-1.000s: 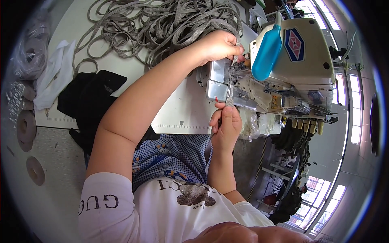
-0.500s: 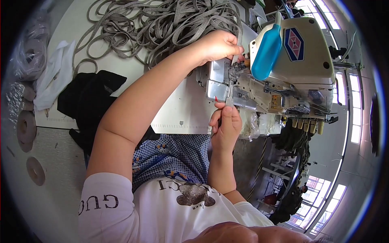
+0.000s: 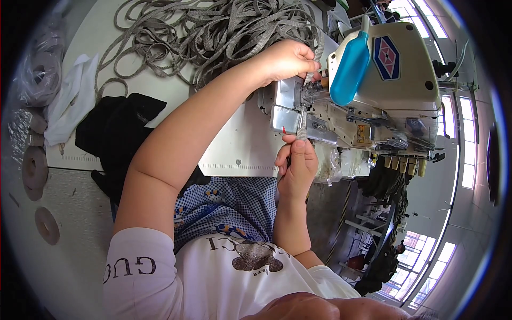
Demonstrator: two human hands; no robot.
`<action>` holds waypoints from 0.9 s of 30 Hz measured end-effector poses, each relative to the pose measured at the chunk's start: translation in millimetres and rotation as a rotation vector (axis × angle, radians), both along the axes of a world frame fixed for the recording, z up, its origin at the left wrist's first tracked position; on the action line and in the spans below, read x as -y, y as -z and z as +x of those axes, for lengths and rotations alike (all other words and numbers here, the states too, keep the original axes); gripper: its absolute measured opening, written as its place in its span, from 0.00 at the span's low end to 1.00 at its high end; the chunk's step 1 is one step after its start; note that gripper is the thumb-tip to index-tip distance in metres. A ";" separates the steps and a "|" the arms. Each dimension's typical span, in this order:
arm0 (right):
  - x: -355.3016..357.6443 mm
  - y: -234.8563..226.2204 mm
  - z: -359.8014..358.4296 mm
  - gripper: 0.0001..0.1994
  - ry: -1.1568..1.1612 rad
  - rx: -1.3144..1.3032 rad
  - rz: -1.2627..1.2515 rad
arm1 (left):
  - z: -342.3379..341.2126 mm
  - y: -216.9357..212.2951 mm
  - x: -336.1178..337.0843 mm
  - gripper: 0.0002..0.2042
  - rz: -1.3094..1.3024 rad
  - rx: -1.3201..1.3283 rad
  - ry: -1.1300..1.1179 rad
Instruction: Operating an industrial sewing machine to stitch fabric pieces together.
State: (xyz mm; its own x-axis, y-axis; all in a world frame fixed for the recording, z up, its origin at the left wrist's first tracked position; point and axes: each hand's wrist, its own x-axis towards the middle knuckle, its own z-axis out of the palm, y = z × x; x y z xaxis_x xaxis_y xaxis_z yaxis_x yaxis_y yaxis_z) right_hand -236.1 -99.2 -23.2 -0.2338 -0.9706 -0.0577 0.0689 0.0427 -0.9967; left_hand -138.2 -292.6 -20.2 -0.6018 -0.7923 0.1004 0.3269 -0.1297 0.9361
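A flat grey braided tape (image 3: 302, 133) runs through the needle area of a cream sewing machine (image 3: 413, 88). Beyond the presser foot (image 3: 306, 98), my left hand (image 3: 288, 61) pinches the tape between thumb and fingers. On the near side, my right hand (image 3: 298, 168) grips the tape with the thumb on top and the fingers curled under. Both hands are closed, and the stretch between them passes over the metal plate (image 3: 285, 117). Beside my left hand, a large tangled heap of the same tape (image 3: 229, 37) covers the far part of the table.
Black cloth (image 3: 117, 125) and a white cloth (image 3: 72, 101) lie at the left, near rolls (image 3: 34, 173) on a neighbouring surface. A teal, paddle-shaped piece (image 3: 349, 69) hangs on the machine's front. Clear plastic (image 3: 333, 165) hangs by the table's near edge.
Beyond my left hand, the tape has shifted slightly to the right. Both hands stay in almost the same place and keep their grip.
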 end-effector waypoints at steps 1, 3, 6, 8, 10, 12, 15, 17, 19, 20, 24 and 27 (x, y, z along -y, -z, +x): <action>-0.5 0.5 0.3 0.15 0.002 0.000 0.002 | -0.1 1.1 -0.3 0.13 -0.001 -0.003 0.001; -0.1 1.3 0.9 0.15 0.003 0.000 0.004 | 0.8 2.0 -0.4 0.13 -0.003 -0.009 0.000; 3.4 1.8 1.9 0.14 0.002 -0.001 0.017 | 1.6 1.8 0.4 0.09 0.031 -0.035 -0.038; 3.8 -1.8 0.7 0.14 0.005 0.000 0.012 | -2.7 -0.8 1.6 0.08 0.036 -0.053 -0.044; 4.2 -7.3 -3.6 0.14 0.020 -0.005 -0.003 | -9.0 0.1 4.6 0.08 -0.015 -0.085 -0.033; 5.1 -7.7 -2.2 0.14 0.017 -0.011 0.027 | -9.0 0.5 9.1 0.07 -0.034 -0.072 -0.038; 6.3 -4.3 -3.2 0.14 -0.009 -0.004 0.110 | 8.3 -12.2 -1.2 0.07 0.026 0.028 -0.049; 4.1 -3.5 -6.4 0.14 -0.047 -0.007 0.133 | 13.3 -31.1 -13.9 0.06 0.003 0.089 -0.081; 0.9 -2.0 -9.3 0.14 -0.025 -0.002 0.123 | 8.2 -38.7 -23.3 0.06 0.125 0.029 -0.098; -0.1 -2.7 -8.2 0.14 -0.051 0.021 0.150 | 9.9 -31.2 -20.8 0.06 0.095 0.020 -0.079; -1.6 -1.8 -11.0 0.15 -0.094 0.068 0.119 | 3.3 -19.4 -18.4 0.06 0.011 0.020 -0.125; -1.6 -3.9 -12.0 0.14 -0.093 0.059 0.111 | 5.9 -27.5 -21.7 0.06 0.084 0.089 -0.174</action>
State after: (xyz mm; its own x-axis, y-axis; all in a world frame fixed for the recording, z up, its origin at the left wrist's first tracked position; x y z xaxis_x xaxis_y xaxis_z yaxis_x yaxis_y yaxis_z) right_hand -248.1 -97.7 -19.3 -0.1361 -0.9748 -0.1766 0.1181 0.1610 -0.9799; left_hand -132.3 -270.9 7.3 -0.4589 -0.8883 -0.0177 0.2682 -0.1575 0.9504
